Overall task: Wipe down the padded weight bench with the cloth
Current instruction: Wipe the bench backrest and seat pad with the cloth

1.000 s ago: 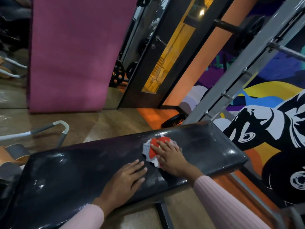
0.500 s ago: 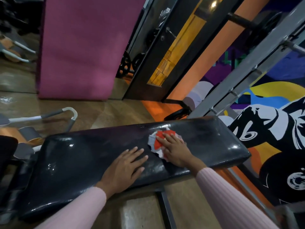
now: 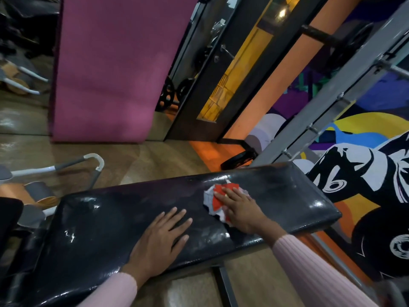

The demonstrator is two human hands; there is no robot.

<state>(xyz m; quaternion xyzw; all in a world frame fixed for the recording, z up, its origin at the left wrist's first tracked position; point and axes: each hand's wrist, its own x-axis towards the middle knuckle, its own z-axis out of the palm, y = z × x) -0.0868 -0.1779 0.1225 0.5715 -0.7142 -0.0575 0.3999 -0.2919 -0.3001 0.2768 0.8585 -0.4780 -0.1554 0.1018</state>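
A long black padded weight bench [image 3: 124,218] runs across the lower half of the view, its glossy surface smeared. A crumpled red, white and grey cloth [image 3: 213,199] lies on the right part of the pad. My right hand [image 3: 240,209] presses flat on the cloth, fingers pointing up and left, covering its right side. My left hand [image 3: 162,238] rests palm down on the bare pad near the front edge, fingers spread, holding nothing. Both arms wear pink sleeves.
A grey metal rack upright [image 3: 332,96] slants behind the bench's right end. A pink mat [image 3: 110,69] leans against the mirror wall. A grey-handled frame [image 3: 93,160] and orange padded gear sit on the wooden floor at left. A painted mural wall [image 3: 365,173] stands to the right.
My right hand and the cloth have stayed on nearly the same patch of pad, sliding only slightly. My left hand has kept its place. The view has shifted a little.
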